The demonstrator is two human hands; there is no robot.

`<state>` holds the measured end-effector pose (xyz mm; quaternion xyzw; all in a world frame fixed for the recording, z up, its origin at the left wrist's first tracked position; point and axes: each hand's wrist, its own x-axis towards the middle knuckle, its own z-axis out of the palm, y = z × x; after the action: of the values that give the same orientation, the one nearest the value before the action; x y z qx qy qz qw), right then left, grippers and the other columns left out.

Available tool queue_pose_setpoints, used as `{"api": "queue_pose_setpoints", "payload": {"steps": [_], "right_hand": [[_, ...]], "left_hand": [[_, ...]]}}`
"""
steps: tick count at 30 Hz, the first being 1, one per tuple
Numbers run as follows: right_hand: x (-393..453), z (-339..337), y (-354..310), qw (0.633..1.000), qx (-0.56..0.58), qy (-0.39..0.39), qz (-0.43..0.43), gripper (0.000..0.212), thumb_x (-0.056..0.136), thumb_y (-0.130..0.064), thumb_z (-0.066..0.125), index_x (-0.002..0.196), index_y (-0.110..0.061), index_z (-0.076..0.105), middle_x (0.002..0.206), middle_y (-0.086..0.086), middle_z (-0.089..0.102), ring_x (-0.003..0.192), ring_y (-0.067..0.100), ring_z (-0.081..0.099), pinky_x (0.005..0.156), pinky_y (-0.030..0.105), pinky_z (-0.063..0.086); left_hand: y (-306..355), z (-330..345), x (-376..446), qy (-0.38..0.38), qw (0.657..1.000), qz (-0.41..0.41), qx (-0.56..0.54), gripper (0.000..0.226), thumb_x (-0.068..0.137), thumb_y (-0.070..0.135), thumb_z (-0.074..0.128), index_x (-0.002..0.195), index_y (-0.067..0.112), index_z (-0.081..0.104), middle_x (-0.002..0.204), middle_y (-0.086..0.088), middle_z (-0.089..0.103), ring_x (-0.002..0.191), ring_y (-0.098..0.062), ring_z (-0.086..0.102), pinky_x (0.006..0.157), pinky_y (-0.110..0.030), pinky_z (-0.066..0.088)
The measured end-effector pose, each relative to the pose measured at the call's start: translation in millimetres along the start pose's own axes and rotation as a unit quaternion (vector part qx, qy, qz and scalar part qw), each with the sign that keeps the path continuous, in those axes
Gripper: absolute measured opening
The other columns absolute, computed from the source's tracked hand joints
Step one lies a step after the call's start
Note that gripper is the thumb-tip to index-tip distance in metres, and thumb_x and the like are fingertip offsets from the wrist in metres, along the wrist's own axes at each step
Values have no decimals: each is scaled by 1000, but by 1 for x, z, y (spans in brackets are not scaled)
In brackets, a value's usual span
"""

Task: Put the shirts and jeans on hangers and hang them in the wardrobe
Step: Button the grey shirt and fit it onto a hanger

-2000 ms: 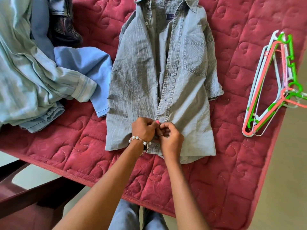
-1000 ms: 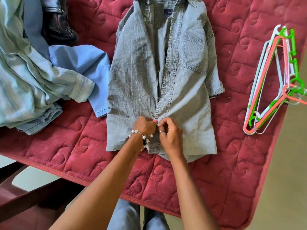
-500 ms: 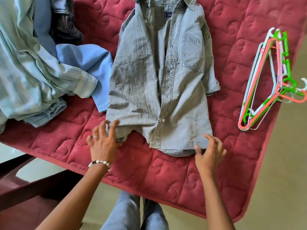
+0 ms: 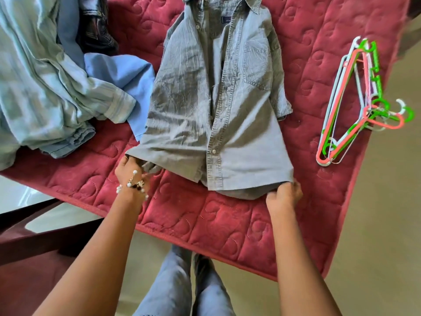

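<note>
Buttoning done, both hands have moved apart: the left hand (image 4: 131, 171) and right hand (image 4: 284, 193) each pinch a hem corner of the grey shirt (image 4: 216, 106), flat on the red mattress (image 4: 227, 220); hangers (image 4: 355, 103) wait nearby, unused.

No readable text anywhere; only a small dark neck label (image 4: 226, 19) inside the grey shirt (image 4: 239, 124) collar, lettering too small.

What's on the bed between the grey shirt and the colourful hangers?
Nothing: in the head view only bare red quilt lies between the grey shirt and the hangers.
</note>
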<state>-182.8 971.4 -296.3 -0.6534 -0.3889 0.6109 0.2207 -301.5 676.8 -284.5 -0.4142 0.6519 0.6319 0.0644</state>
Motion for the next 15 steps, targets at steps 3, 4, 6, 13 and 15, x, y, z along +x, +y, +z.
{"api": "queue_pose_setpoints", "payload": {"steps": [3,4,6,13,15], "right_hand": [[-12,-9,-19,997,57,-32,-36,18,92,0,51,92,-18,55,81,-2,59,62,7,61,51,21,51],[-14,-16,-25,995,40,-33,-84,20,90,0,53,87,-19,55,81,-1,59,67,12,60,57,26,52],[-12,-36,-30,967,-116,-19,-225,20,84,4,53,85,-16,56,81,6,60,71,23,57,65,36,49],[-16,-123,9,688,-673,-18,-271,20,87,-2,49,107,-7,50,102,28,59,87,47,61,66,46,49],[-23,-132,26,666,-698,12,-261,21,87,0,51,107,-5,49,107,25,51,95,44,56,67,49,49]], "left_hand": [[23,-5,-13,17,998,43,-32,28,93,2,47,77,23,55,47,18,57,44,4,52,50,-13,44],[30,-11,-20,23,997,70,-16,29,92,-1,46,76,21,54,48,15,56,42,4,50,47,-15,42],[33,-33,-30,27,979,146,137,25,90,-1,49,79,21,56,63,6,58,48,4,53,54,-22,44],[-28,-121,-34,51,795,145,587,41,81,1,60,119,8,48,77,-34,56,77,-51,59,61,-43,39],[-46,-128,-39,53,775,154,611,47,82,-4,52,127,8,44,86,-35,57,79,-51,58,63,-45,41]]}}
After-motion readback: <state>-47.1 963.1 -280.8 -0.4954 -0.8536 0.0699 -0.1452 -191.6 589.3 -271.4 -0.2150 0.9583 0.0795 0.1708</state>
